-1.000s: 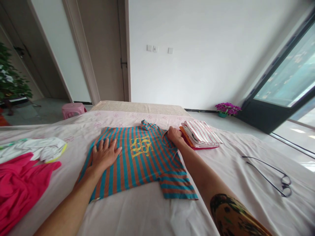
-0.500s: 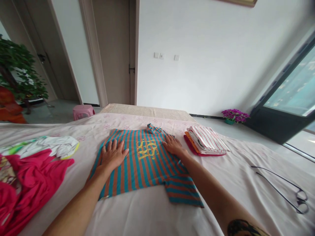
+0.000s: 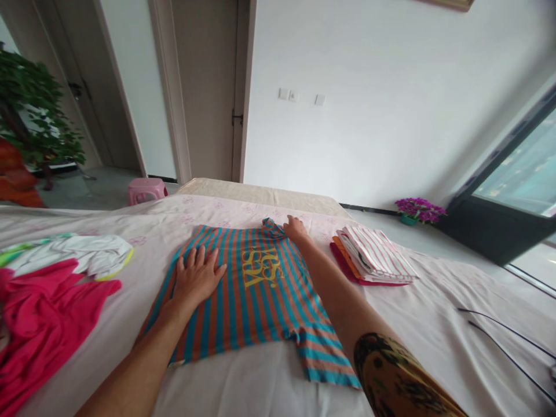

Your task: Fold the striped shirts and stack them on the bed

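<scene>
A shirt with teal and brown stripes and yellow lettering lies spread on the bed, one sleeve sticking out toward me at the lower right. My left hand rests flat on its left part, fingers spread. At the far right corner, my right hand is by the bunched collar, its fingers curled in at the fabric. Part of the shirt's right edge is hidden under my right forearm.
A folded stack of clothes, striped white on top, sits to the right. Glasses lie at the right edge, partly cut off. Crumpled pink and white clothes lie left. Beyond the bed stands a pink stool.
My right hand has lifted off the shirt's right side and moved farther away, up to the collar. The left hand stays flat in place. The view has shifted slightly.
</scene>
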Tool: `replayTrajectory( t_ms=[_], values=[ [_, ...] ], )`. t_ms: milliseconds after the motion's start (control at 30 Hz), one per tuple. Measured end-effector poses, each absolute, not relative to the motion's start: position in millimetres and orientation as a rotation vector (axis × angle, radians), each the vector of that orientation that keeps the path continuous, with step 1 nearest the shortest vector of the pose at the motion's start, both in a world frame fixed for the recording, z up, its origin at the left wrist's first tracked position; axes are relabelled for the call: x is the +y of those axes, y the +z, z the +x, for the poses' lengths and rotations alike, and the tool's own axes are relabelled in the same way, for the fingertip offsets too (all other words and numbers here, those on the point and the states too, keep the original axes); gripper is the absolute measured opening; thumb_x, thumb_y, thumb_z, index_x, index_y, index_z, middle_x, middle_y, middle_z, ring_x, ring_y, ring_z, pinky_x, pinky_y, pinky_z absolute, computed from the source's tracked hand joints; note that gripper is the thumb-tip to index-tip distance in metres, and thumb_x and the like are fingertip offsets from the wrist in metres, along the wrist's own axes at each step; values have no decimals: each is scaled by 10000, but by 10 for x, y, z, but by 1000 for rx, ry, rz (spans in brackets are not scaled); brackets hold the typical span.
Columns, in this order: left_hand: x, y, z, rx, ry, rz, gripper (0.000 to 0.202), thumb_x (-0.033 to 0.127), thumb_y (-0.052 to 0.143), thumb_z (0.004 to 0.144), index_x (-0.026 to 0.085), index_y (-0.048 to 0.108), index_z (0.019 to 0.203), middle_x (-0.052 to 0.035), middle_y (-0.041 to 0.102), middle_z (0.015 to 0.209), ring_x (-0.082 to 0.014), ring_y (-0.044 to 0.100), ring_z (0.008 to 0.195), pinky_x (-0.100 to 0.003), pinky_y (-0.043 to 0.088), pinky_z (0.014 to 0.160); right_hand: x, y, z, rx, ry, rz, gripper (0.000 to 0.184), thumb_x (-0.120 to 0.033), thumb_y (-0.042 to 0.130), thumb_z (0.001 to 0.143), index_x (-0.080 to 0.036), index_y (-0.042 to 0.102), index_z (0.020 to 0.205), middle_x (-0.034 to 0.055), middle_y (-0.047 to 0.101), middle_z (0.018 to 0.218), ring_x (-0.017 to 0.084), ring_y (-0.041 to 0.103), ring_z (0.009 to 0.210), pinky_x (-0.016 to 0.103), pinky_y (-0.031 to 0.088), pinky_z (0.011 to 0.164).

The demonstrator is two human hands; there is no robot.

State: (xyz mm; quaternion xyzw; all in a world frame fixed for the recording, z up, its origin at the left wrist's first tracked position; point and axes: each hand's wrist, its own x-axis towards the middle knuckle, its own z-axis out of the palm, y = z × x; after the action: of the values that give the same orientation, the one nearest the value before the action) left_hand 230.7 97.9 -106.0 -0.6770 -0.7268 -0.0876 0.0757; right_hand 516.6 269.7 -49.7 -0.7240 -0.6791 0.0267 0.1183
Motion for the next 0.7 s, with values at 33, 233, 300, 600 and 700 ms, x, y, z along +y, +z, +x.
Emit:
replayTrajectory(
  t_ms=[33, 233, 300, 600, 700],
  values=[
    [986, -1069, 2302, -2184, -265, -2031, 620, 556, 363, 945, 251, 443, 1480, -164, 396, 1557, -361, 282, 1462, -589, 163, 1150, 2718, -518, 5136, -2002, 83, -2114, 522, -279, 434, 931, -156, 480, 1436, 163, 577, 1355, 274, 534, 1233, 359, 449, 959],
    [995, -1088, 2291, -2168, -247, -2015, 618, 566, 371, 942, 260, 453, 1472, -158, 396, 1558, -360, 302, 1452, -578, 182, 1146, 2486, -619, 5115, -2160, 7, -1910, 370, -229, 418, 942, -238, 668, 1215, 114, 609, 1277, 260, 503, 1214, 351, 405, 986],
    [988, -1087, 2296, -2157, -247, -2003, 616, 564, 372, 942, 259, 454, 1471, -154, 402, 1555, -351, 296, 1455, -571, 182, 1150, 2312, -649, 5190, -2322, -67, -1677, 322, -191, 461, 906, -247, 705, 1109, 88, 620, 1249, 242, 483, 1218, 339, 366, 1021],
    [973, -1105, 2306, -2131, -342, -1998, 585, 526, 363, 950, 245, 486, 1447, -154, 424, 1537, -348, 300, 1447, -568, 169, 1153, 2028, -540, 5224, -2214, 62, -1681, 634, -192, 575, 767, -288, 499, 1390, 28, 605, 1293, 214, 583, 1082, 294, 452, 847],
    [973, -1098, 2291, -2119, -346, -2024, 569, 511, 376, 947, 239, 509, 1428, -154, 438, 1528, -348, 316, 1438, -563, 172, 1153, 1987, -450, 5092, -2413, -11, -1591, 667, -248, 634, 765, -328, 493, 1412, 42, 600, 1292, 254, 556, 1144, 322, 435, 888]
  ],
)
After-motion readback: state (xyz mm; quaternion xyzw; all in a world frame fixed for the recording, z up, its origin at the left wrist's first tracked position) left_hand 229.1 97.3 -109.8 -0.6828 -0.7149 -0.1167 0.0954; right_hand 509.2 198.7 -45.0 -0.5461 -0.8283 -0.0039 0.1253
